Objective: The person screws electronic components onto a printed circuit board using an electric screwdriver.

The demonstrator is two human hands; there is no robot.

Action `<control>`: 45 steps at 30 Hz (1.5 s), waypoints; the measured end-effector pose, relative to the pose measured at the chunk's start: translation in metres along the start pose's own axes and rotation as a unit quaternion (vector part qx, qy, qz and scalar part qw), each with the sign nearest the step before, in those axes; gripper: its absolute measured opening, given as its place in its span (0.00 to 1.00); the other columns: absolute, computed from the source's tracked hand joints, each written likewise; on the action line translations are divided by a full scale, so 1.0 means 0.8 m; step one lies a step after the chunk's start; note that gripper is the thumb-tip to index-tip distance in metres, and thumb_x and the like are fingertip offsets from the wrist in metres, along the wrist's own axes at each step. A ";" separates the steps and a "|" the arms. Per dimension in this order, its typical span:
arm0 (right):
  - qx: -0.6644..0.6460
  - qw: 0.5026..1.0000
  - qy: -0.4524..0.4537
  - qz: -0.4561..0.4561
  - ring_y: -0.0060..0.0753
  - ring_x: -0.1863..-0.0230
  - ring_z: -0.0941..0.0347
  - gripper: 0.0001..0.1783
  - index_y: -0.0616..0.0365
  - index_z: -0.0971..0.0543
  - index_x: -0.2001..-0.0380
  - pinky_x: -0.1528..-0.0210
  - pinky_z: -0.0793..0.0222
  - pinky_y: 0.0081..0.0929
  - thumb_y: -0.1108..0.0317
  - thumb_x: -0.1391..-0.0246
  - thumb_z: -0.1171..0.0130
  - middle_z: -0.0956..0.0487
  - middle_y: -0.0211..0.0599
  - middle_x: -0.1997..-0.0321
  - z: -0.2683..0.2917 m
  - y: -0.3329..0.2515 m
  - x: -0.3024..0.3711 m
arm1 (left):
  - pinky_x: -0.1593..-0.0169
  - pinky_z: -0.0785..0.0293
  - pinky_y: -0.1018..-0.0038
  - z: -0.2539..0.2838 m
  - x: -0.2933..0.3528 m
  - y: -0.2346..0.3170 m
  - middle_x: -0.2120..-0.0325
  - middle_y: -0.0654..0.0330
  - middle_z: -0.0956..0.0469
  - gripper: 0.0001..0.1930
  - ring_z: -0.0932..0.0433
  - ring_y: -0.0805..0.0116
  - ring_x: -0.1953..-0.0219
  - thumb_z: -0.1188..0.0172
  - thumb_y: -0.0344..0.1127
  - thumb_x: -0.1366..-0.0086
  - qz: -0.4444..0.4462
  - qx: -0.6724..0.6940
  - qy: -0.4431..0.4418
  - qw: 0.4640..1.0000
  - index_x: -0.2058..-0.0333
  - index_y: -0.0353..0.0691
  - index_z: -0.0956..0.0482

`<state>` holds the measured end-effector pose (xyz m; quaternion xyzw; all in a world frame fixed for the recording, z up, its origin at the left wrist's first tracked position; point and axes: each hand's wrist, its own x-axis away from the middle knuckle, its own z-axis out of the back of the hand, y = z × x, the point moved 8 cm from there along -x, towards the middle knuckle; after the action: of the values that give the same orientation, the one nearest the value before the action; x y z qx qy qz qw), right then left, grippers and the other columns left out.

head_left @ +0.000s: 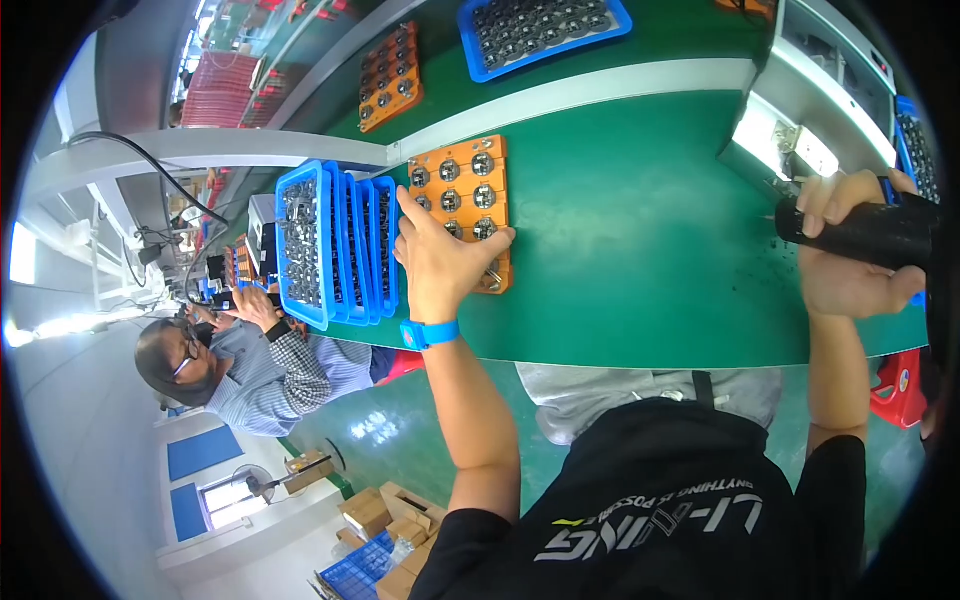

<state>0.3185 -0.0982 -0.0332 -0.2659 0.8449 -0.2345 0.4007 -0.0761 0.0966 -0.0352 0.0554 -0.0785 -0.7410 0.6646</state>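
Observation:
My left hand (445,262), with a blue band on its wrist, spans an orange board (503,165). Its thumb is at the board's right edge and its fingers are at the left edge. Round metal parts (450,170) sit in rows on the board, some hidden under the hand. At the right, my right hand (840,250) is wrapped round a black electric screwdriver (860,232), held nearly level with its thin tip pointing left. Just beyond that hand stands a white machine (765,140) with a lit opening.
Stacked blue trays (322,250) of small metal parts stand left of the board. Behind a white rail (590,88) lie another orange board (390,80) and a blue tray (545,35). A co-worker (240,370) sits at the left. A red stool (900,390) is at the right.

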 end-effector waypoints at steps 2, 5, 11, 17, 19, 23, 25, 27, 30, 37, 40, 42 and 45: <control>-0.006 1.000 0.003 -0.005 0.33 0.73 0.30 0.55 0.50 0.40 0.33 0.61 0.34 0.37 0.14 0.45 0.60 0.26 0.38 0.68 -0.004 0.004 0.001 | 0.33 0.38 0.49 -0.001 0.002 -0.007 0.43 0.29 0.32 0.73 0.31 0.31 0.40 0.18 0.54 0.61 0.006 0.000 0.004 1.000 0.28 0.22 0.59; -0.022 1.000 0.013 -0.014 0.34 0.75 0.30 0.53 0.52 0.39 0.35 0.63 0.33 0.36 0.16 0.44 0.60 0.26 0.38 0.69 0.000 0.009 -0.003 | 0.33 0.38 0.49 -0.002 0.005 0.003 0.43 0.30 0.32 0.73 0.31 0.32 0.41 0.18 0.54 0.64 -0.005 0.005 0.001 1.000 0.29 0.23 0.56; 0.014 0.997 0.072 0.016 0.37 0.78 0.30 0.39 0.60 0.37 0.42 0.68 0.29 0.40 0.31 0.29 0.65 0.25 0.42 0.73 -0.005 0.011 -0.025 | 0.33 0.40 0.45 -0.014 0.030 0.063 0.42 0.33 0.31 0.74 0.30 0.33 0.41 0.17 0.52 0.72 -0.120 -0.001 -0.008 0.993 0.29 0.26 0.52; 0.077 0.988 0.132 0.012 0.38 0.77 0.32 0.32 0.61 0.38 0.44 0.65 0.31 0.42 0.40 0.26 0.67 0.27 0.44 0.75 -0.004 0.017 -0.038 | 0.31 0.42 0.45 -0.026 0.047 0.139 0.40 0.34 0.30 0.74 0.31 0.31 0.39 0.19 0.51 0.72 -0.324 -0.007 -0.059 0.944 0.28 0.23 0.52; 0.087 0.990 0.102 0.037 0.39 0.77 0.31 0.32 0.61 0.38 0.44 0.66 0.30 0.41 0.40 0.26 0.66 0.27 0.44 0.75 -0.013 0.017 -0.040 | 0.29 0.45 0.41 -0.028 0.048 0.150 0.40 0.34 0.31 0.74 0.33 0.31 0.37 0.20 0.51 0.72 -0.340 -0.006 -0.070 0.938 0.28 0.25 0.52; 0.164 0.982 0.060 0.074 0.40 0.77 0.29 0.34 0.61 0.37 0.44 0.68 0.29 0.39 0.37 0.29 0.60 0.26 0.45 0.75 -0.036 0.017 -0.031 | 0.27 0.54 0.31 -0.031 0.065 0.167 0.37 0.35 0.34 0.72 0.36 0.32 0.34 0.22 0.49 0.71 -0.413 -0.017 -0.109 0.904 0.26 0.31 0.53; 0.163 0.982 0.058 0.078 0.39 0.78 0.30 0.36 0.60 0.37 0.42 0.67 0.29 0.39 0.35 0.30 0.58 0.26 0.45 0.75 -0.036 0.019 -0.024 | 0.27 0.52 0.32 -0.030 0.079 0.167 0.37 0.35 0.36 0.74 0.37 0.33 0.33 0.20 0.50 0.70 -0.446 -0.012 -0.101 0.889 0.25 0.33 0.55; 0.160 0.983 0.043 0.079 0.38 0.78 0.30 0.37 0.60 0.38 0.40 0.68 0.29 0.38 0.35 0.30 0.59 0.26 0.44 0.74 -0.043 0.016 -0.026 | 0.26 0.53 0.33 -0.013 0.088 0.153 0.35 0.34 0.38 0.74 0.40 0.32 0.31 0.19 0.49 0.69 -0.453 0.008 -0.086 0.887 0.25 0.37 0.54; 0.162 0.984 0.048 0.053 0.37 0.78 0.31 0.43 0.58 0.39 0.36 0.66 0.30 0.39 0.29 0.33 0.58 0.26 0.42 0.73 -0.042 0.011 -0.029 | 0.27 0.46 0.41 0.029 0.089 0.123 0.31 0.37 0.39 0.60 0.41 0.37 0.28 0.19 0.48 0.58 -0.442 0.231 -0.039 0.866 0.28 0.35 0.41; 0.058 0.998 -0.019 -0.015 0.33 0.75 0.32 0.53 0.48 0.37 0.33 0.65 0.36 0.38 0.16 0.44 0.57 0.29 0.36 0.71 -0.054 0.021 -0.009 | 0.33 0.35 0.49 0.007 0.137 0.027 0.36 0.40 0.34 0.27 0.33 0.39 0.34 0.21 0.35 0.57 -0.325 0.350 0.064 0.876 0.55 0.37 0.16; 0.028 0.996 -0.071 -0.045 0.33 0.74 0.32 0.57 0.47 0.39 0.31 0.64 0.37 0.37 0.13 0.48 0.56 0.29 0.36 0.69 -0.063 0.034 -0.018 | 0.35 0.33 0.51 0.005 0.136 0.024 0.37 0.41 0.33 0.21 0.31 0.41 0.35 0.21 0.32 0.54 -0.279 0.334 0.056 0.899 0.59 0.40 0.13; 0.027 0.993 -0.100 -0.053 0.34 0.73 0.30 0.58 0.50 0.42 0.29 0.63 0.35 0.38 0.14 0.46 0.58 0.27 0.39 0.68 -0.071 0.042 -0.023 | 0.38 0.32 0.54 0.007 0.127 0.021 0.37 0.42 0.32 0.20 0.31 0.43 0.37 0.22 0.30 0.52 -0.267 0.313 0.072 0.908 0.57 0.42 0.12; 0.048 0.989 -0.132 -0.040 0.34 0.73 0.29 0.59 0.54 0.45 0.27 0.62 0.33 0.38 0.15 0.44 0.62 0.26 0.40 0.66 -0.083 0.046 -0.015 | 0.37 0.31 0.54 0.003 0.124 0.028 0.37 0.42 0.32 0.21 0.30 0.44 0.37 0.22 0.30 0.53 -0.308 0.235 0.066 0.919 0.57 0.42 0.11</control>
<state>0.2624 -0.0510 -0.0108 -0.3087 0.7606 -0.2538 0.5117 -0.0653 -0.0044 -0.0263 0.2802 -0.1853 -0.8640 0.3749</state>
